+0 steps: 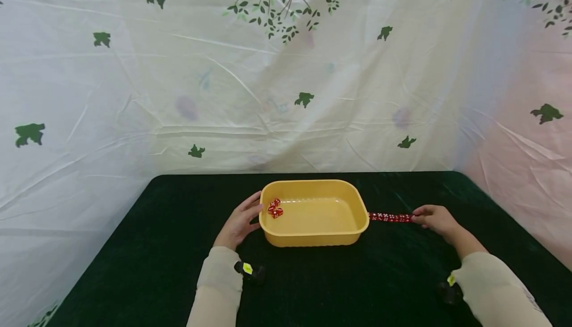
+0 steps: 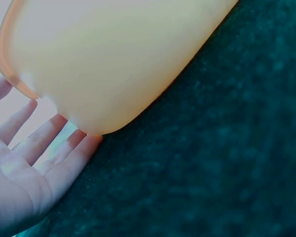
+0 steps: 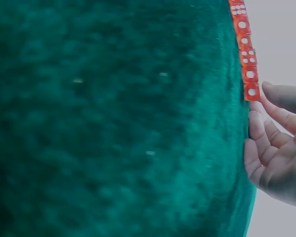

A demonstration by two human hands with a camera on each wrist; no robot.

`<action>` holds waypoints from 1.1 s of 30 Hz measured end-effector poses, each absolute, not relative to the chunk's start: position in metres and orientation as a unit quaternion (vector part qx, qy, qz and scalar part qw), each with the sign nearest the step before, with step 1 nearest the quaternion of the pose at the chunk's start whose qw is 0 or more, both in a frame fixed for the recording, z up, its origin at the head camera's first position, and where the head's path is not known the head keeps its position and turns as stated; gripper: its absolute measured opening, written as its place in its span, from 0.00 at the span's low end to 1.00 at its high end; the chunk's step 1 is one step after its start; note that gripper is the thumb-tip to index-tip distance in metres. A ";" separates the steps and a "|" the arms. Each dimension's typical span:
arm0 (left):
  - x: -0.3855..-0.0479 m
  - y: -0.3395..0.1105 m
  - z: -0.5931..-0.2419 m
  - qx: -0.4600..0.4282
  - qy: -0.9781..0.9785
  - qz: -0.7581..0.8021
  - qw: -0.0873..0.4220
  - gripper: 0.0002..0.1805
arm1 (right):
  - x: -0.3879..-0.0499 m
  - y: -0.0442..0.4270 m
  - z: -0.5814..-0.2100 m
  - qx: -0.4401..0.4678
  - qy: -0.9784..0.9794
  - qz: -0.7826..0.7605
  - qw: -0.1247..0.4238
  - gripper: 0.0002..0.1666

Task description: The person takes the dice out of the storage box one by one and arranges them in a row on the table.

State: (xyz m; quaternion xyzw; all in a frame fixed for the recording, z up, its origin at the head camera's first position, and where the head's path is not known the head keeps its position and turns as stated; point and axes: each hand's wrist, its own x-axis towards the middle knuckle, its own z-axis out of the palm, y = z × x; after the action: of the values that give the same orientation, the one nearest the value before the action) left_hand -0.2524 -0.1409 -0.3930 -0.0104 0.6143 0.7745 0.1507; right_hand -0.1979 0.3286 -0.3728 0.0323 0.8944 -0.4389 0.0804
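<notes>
A yellow plastic basin (image 1: 315,240) sits on the dark green cloth. Several red dice (image 1: 275,208) with white pips lie in its left end. My left hand (image 1: 241,221) rests against the basin's left side, its fingers spread and nearly straight at the wall and rim; in the left wrist view, that hand (image 2: 34,163) touches the basin wall (image 2: 123,74). From the basin's right side runs a straight row of red dice (image 1: 390,217). At the row's outer end, my right hand (image 1: 439,221) touches the last die (image 3: 252,92) with loosely bent fingers.
A dark green velvety cloth (image 1: 339,287) covers the table. Behind and beside it hangs a pale curtain (image 1: 250,118) printed with green leaves and birds. A small black wrist camera (image 1: 251,272) sits on the left sleeve, another (image 1: 449,292) on the right.
</notes>
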 end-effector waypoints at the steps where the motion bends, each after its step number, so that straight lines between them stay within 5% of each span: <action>1: -0.252 -0.141 -0.393 -0.011 0.614 0.775 0.151 0.27 | -0.198 0.329 -0.371 0.033 0.895 -0.437 0.084 0.21; 22: -0.252 -0.141 -0.394 -0.017 0.615 0.774 0.151 0.27 | -0.229 0.300 -0.310 0.005 0.917 -0.394 0.067 0.29; 33: -0.252 -0.142 -0.393 -0.013 0.614 0.774 0.152 0.27 | -0.257 0.253 -0.296 0.010 0.914 -0.402 0.055 0.24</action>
State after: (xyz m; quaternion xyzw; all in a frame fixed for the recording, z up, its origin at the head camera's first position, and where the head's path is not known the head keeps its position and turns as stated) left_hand -0.2521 -0.1417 -0.3929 -0.0134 0.6144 0.7741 0.1519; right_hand -0.2568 0.2531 -0.2957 0.0104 0.9139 -0.4020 0.0551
